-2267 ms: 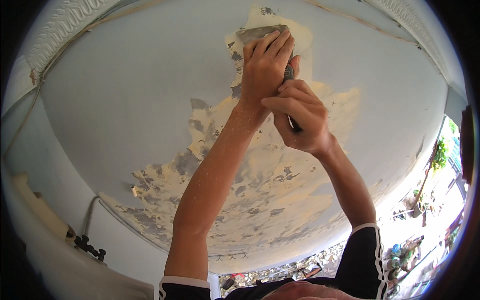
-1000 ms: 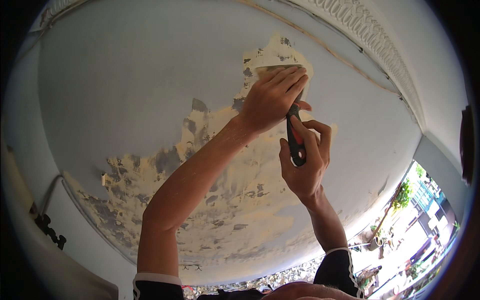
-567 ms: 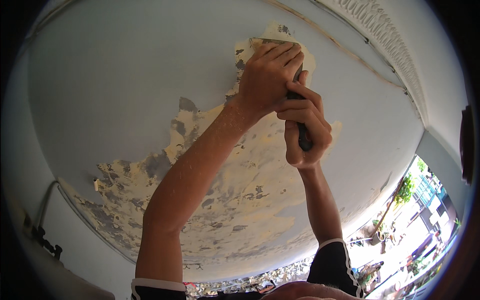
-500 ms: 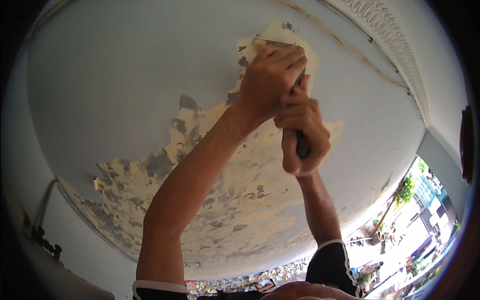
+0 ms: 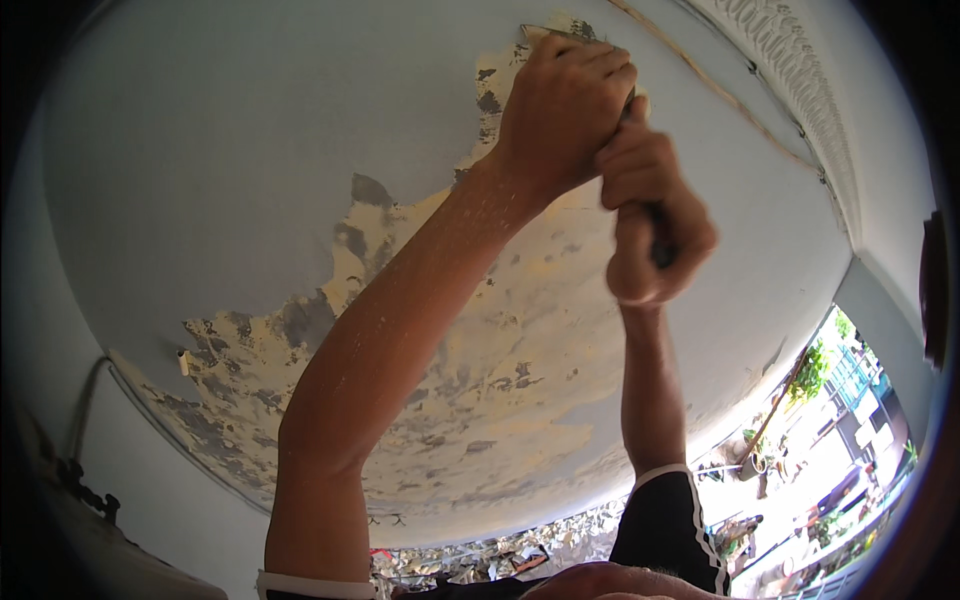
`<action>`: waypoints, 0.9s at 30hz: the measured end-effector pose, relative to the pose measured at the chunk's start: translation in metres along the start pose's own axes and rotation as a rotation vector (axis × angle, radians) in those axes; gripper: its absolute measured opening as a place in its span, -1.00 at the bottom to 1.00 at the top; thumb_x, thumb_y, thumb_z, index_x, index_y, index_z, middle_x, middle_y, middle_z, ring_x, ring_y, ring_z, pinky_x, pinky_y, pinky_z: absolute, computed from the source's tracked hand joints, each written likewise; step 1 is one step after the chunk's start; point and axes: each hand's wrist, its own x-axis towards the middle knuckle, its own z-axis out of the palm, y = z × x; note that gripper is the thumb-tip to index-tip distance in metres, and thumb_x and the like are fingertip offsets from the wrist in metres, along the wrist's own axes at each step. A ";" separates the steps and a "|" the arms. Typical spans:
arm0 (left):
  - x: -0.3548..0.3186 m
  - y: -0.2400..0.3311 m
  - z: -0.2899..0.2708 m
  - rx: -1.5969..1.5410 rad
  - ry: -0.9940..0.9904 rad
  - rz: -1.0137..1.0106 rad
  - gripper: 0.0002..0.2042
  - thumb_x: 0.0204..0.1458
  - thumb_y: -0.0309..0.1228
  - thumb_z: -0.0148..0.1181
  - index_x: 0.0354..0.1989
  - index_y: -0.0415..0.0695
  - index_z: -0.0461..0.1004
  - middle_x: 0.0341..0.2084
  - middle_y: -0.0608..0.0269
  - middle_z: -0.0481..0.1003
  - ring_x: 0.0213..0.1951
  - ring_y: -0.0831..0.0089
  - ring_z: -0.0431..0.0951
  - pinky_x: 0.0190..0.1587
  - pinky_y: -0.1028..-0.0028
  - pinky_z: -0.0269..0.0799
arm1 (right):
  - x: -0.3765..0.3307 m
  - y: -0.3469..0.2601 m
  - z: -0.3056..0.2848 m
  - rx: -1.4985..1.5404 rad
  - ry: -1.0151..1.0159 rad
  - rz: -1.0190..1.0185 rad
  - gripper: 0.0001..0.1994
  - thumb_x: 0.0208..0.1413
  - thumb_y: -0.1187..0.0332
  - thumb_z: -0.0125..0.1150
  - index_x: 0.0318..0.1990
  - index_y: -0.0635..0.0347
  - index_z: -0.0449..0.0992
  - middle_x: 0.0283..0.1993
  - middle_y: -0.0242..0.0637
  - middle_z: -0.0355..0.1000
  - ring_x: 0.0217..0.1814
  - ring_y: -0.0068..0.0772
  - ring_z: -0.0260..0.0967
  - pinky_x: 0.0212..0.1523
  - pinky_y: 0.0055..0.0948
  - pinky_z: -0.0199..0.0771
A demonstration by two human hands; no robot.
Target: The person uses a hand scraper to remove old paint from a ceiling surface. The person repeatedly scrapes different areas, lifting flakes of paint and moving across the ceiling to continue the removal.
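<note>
Both my hands are on a scraper with a black handle (image 5: pixel 661 240) and a wide metal blade (image 5: pixel 532 33). My right hand (image 5: pixel 640 185) is closed round the handle. Further up, my left hand (image 5: pixel 572 105) is closed over the blade end and covers most of the blade. The blade's edge is against a grey painted surface (image 5: pixel 210 150), near the top of a stripped area (image 5: pixel 530 320). Cream and dark grey patches with ragged paint borders show there.
Pale flakes and scraps (image 5: pixel 480 560) lie along the bottom. A thin brown line (image 5: pixel 720 90) and white moulding (image 5: pixel 800 100) run along the upper right. Pipework (image 5: pixel 88 490) is at lower left. A bright opening at right shows plants (image 5: pixel 815 370).
Both hands and the scraper have moved upward and a little to the right, across the cream patch near the top. My grip looks the same.
</note>
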 end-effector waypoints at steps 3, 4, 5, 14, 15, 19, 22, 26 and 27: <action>-0.015 -0.003 0.002 -0.046 0.065 -0.011 -0.79 0.03 -0.36 0.25 -0.21 -0.17 0.63 -0.15 0.23 0.67 -0.05 0.33 0.66 0.10 0.31 0.38 | 0.002 -0.014 0.006 -0.001 -0.026 0.093 -0.84 -0.39 0.69 -0.16 -0.59 0.40 0.36 -0.51 -0.13 0.35 -0.31 -0.16 0.38 -0.06 -0.21 0.47; -0.026 0.000 0.009 -0.055 0.123 0.026 -0.80 0.03 -0.36 0.25 -0.22 -0.18 0.63 -0.16 0.22 0.68 -0.05 0.32 0.66 0.10 0.31 0.38 | -0.009 -0.016 0.004 -0.027 -0.056 0.070 -0.85 -0.39 0.69 -0.16 -0.59 0.40 0.36 -0.52 -0.13 0.35 -0.31 -0.16 0.37 -0.08 -0.24 0.46; -0.028 0.001 0.011 -0.055 0.184 0.068 -0.80 0.03 -0.36 0.25 -0.22 -0.19 0.63 -0.17 0.22 0.68 -0.06 0.32 0.66 0.09 0.30 0.38 | -0.014 -0.014 0.003 -0.041 -0.054 0.061 -0.85 -0.39 0.69 -0.16 -0.59 0.39 0.35 -0.51 -0.13 0.35 -0.30 -0.17 0.37 -0.03 -0.20 0.45; -0.029 -0.002 0.012 -0.038 0.165 0.077 -0.74 0.07 -0.36 0.24 -0.10 -0.19 0.62 -0.09 0.18 0.66 0.02 0.32 0.63 0.16 0.28 0.35 | -0.021 -0.013 0.005 -0.036 -0.095 0.028 -0.85 -0.38 0.70 -0.17 -0.59 0.36 0.32 -0.50 -0.13 0.34 -0.31 -0.18 0.35 0.32 0.05 0.27; -0.028 -0.003 0.016 -0.043 0.190 0.081 -0.76 0.06 -0.36 0.23 -0.14 -0.19 0.61 -0.11 0.18 0.66 0.00 0.31 0.64 0.14 0.27 0.35 | -0.018 -0.011 0.003 -0.032 -0.086 0.011 -0.85 -0.38 0.70 -0.17 -0.58 0.37 0.33 -0.50 -0.13 0.34 -0.31 -0.18 0.35 0.31 0.03 0.29; 0.007 -0.010 0.007 -0.070 0.146 0.071 -0.86 0.05 -0.39 0.22 -0.31 -0.20 0.55 -0.26 0.18 0.64 -0.09 0.25 0.63 0.02 0.20 0.34 | 0.013 0.000 0.000 0.035 -0.009 0.057 -0.85 -0.35 0.71 -0.18 -0.58 0.38 0.34 -0.50 -0.13 0.33 -0.33 -0.21 0.33 0.16 -0.10 0.42; -0.009 -0.006 0.002 -0.102 0.122 0.074 -0.88 0.05 -0.40 0.21 -0.37 -0.20 0.52 -0.32 0.18 0.62 -0.13 0.22 0.62 -0.01 0.20 0.35 | -0.003 -0.010 0.003 0.034 -0.043 0.080 -0.85 -0.38 0.69 -0.17 -0.59 0.37 0.34 -0.52 -0.15 0.31 -0.34 -0.20 0.32 0.19 -0.04 0.38; -0.037 0.005 0.006 -0.062 0.300 0.110 -0.86 0.06 -0.37 0.23 -0.36 -0.20 0.54 -0.35 0.17 0.60 -0.18 0.24 0.62 -0.02 0.27 0.38 | -0.023 -0.018 0.004 -0.004 -0.113 0.007 -0.85 -0.44 0.66 -0.15 -0.61 0.34 0.34 -0.54 -0.16 0.31 -0.36 -0.16 0.31 0.21 0.03 0.36; -0.033 0.003 0.004 -0.062 0.174 0.043 -0.85 0.07 -0.37 0.23 -0.30 -0.20 0.56 -0.30 0.18 0.62 -0.15 0.25 0.63 0.01 0.27 0.38 | -0.020 -0.015 0.005 -0.006 -0.110 -0.012 -0.85 -0.44 0.66 -0.16 -0.61 0.34 0.35 -0.54 -0.16 0.31 -0.36 -0.16 0.32 0.17 0.00 0.39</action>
